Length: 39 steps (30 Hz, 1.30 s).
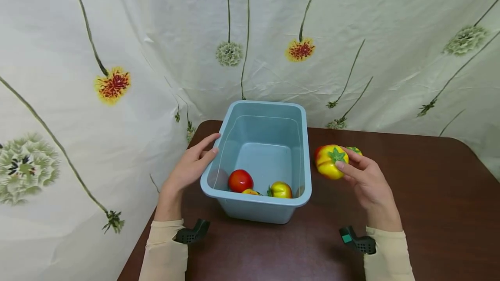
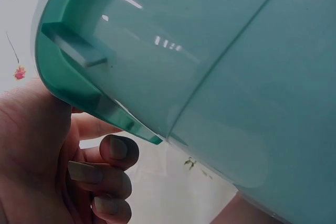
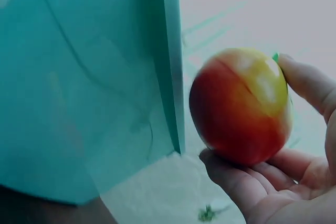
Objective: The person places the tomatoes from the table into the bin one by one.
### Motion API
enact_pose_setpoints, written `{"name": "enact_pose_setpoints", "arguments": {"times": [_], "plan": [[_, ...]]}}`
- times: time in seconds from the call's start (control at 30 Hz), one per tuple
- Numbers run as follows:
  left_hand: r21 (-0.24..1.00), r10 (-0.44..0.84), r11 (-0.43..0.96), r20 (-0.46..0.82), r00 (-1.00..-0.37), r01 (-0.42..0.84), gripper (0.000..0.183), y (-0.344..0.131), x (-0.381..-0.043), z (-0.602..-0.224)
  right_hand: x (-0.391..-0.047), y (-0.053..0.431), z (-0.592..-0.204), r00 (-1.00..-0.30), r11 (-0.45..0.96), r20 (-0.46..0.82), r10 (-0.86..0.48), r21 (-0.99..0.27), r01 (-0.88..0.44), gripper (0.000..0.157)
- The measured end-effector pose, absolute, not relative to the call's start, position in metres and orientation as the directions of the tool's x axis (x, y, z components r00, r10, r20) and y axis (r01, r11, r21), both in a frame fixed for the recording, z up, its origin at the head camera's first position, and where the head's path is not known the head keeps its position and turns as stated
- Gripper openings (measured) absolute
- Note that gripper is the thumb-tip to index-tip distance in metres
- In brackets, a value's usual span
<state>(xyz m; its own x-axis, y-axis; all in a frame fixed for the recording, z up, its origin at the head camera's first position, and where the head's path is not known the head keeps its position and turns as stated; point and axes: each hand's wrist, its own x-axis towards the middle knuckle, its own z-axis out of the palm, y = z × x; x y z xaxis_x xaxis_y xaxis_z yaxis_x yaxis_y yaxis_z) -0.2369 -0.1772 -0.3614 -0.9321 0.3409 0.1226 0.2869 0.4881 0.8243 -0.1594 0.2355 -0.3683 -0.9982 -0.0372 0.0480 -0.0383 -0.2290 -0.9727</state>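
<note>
My right hand (image 1: 367, 177) holds a glossy yellow-and-red persimmon (image 1: 328, 161) with a green leafy cap, just right of a light blue plastic bin (image 1: 255, 208). In the right wrist view, the thumb is by the cap of the persimmon (image 3: 241, 108) and the fingers support it from below. My left hand (image 1: 190, 168) grips the bin's left rim, its fingers curled under the lip in the left wrist view. Inside the bin's near end lie a red round fruit (image 1: 240, 180), a yellow one with a green cap (image 1: 280, 190) and an orange-yellow one (image 1: 250, 192), partly hidden by the near wall.
Behind my right hand shows part of another yellow fruit with a green top (image 1: 354, 151). The bin stands on a dark brown table (image 1: 433, 198). A white floral cloth (image 1: 273, 21) hangs along the table's back and left edges.
</note>
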Motion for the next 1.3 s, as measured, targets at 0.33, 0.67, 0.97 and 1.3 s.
{"name": "enact_pose_setpoints", "arguments": {"times": [0.33,0.67,0.97,1.3], "plan": [[0.813,0.295,0.514,0.131,-0.947,0.273,0.05,-0.166,-0.213,-0.364,-0.143,0.209,-0.354,-0.999,-0.19,0.038,0.025,-0.981,-0.042,0.055],[0.804,0.286,0.525,0.14,-0.948,0.277,0.051,-0.164,-0.194,-0.365,-0.128,0.185,-0.354,-0.989,-0.173,0.044,0.139,-0.983,-0.068,0.055],[0.808,0.284,0.521,0.138,-0.949,0.274,0.052,-0.161,-0.186,-0.366,-0.126,0.18,-0.362,-0.984,-0.098,0.128,0.12,-0.985,-0.14,0.061],[0.807,0.291,0.514,0.154,-0.944,0.29,0.051,-0.162,-0.188,-0.367,-0.146,0.199,-0.378,-0.968,-0.092,0.102,0.231,-0.988,-0.126,0.062]]}}
